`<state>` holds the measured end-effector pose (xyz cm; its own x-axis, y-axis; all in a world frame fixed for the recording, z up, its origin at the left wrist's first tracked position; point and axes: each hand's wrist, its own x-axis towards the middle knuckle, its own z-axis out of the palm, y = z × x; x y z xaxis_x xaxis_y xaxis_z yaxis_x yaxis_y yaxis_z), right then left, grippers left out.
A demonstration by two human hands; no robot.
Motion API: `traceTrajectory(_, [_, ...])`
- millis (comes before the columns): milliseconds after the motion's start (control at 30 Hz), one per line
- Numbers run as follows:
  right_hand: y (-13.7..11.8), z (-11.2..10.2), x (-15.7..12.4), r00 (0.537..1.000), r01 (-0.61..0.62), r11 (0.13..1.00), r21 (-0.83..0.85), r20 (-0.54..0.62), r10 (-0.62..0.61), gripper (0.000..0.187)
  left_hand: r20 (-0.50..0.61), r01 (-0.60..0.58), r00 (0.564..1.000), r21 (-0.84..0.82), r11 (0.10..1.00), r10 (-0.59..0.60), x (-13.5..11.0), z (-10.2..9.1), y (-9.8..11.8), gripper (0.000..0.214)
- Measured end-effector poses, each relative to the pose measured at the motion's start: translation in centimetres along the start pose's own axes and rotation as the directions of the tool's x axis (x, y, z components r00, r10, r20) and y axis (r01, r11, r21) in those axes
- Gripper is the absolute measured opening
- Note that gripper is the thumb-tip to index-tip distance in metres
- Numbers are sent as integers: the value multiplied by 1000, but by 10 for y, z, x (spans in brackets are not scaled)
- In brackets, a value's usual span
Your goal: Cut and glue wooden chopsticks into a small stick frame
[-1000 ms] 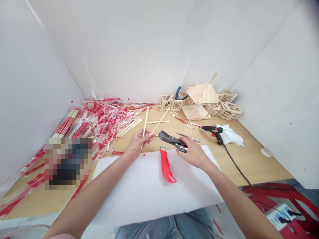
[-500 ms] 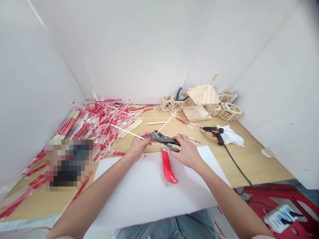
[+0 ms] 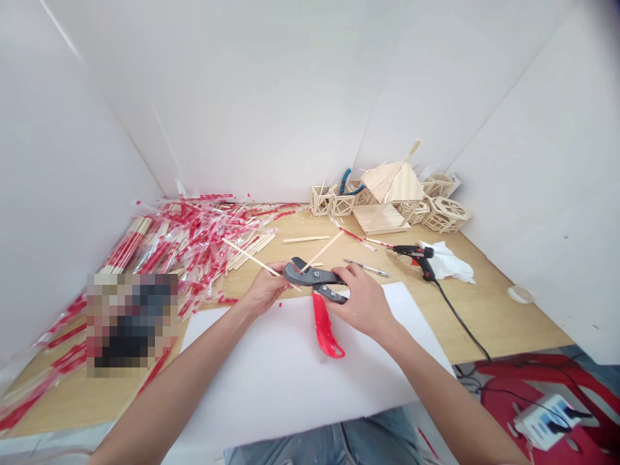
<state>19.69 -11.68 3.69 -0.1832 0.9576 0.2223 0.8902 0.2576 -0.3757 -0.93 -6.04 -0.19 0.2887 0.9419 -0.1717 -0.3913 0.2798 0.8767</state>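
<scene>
My left hand [image 3: 264,289] is closed on a thin wooden chopstick [image 3: 249,255], which slants from upper left down past the fingertips. A second chopstick [image 3: 323,250] rises to the upper right from the jaws of dark grey hand shears [image 3: 310,274]; its lower end is hidden there. My left fingertips touch or nearly touch the jaws. My right hand [image 3: 365,300] wraps round the shears' handles, which are spread apart. Just below them, a red utility knife [image 3: 327,329] lies on a white sheet [image 3: 261,381].
Red-and-clear wrappers [image 3: 194,226] and chopsticks cover the table's left side. A small stick house [image 3: 394,194] and stick frames [image 3: 445,213] stand at the back right. A black glue gun [image 3: 419,255] with a cord lies right, near a pen [image 3: 367,267] and white tissue [image 3: 450,265].
The shears have shifted slightly left and turned a little, and their handles look wider apart. The left-hand chopstick has moved slightly right. The view has shifted a little.
</scene>
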Motion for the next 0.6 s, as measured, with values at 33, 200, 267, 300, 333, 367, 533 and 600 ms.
traceTrajectory(33, [0, -1, -2, 1000, 7, 1000, -5, -12, -7, 37, 17, 9, 1000, 2, 1000, -9, -1, 0, 1, 25])
traceTrajectory(200, [-1, -2, -8, 998, 29, 999, -13, -59, -30, 36, 91, -2, 996, 41, 999, -1, -3, -3, 2, 22])
traceTrajectory(267, [0, -1, -9, 997, 37, 999, -19, -65, -38, 36, 102, -4, 995, 60, 998, -2, -3, -3, 2, 20])
traceTrajectory(300, [0, -1, -9, 997, 41, 999, -22, -67, -43, 35, 106, -1, 994, 65, 998, -6, -3, -3, 2, 20])
traceTrajectory(333, [0, -1, -9, 997, 46, 999, -24, -68, -47, 35, 110, 1, 994, 66, 998, -8, -3, -2, 2, 20])
traceTrajectory(367, [0, -1, -9, 996, 50, 998, -23, -68, -52, 34, 115, 3, 993, 62, 998, -10, -3, -2, 2, 19])
traceTrajectory(533, [2, 1, -8, 997, 62, 998, 6, -36, -61, 31, 174, 15, 985, 8, 1000, -16, -5, 0, 4, 21])
traceTrajectory(600, [4, 3, -6, 998, 61, 998, 20, -12, -60, 28, 195, 26, 981, -13, 1000, -23, -4, -2, 2, 22])
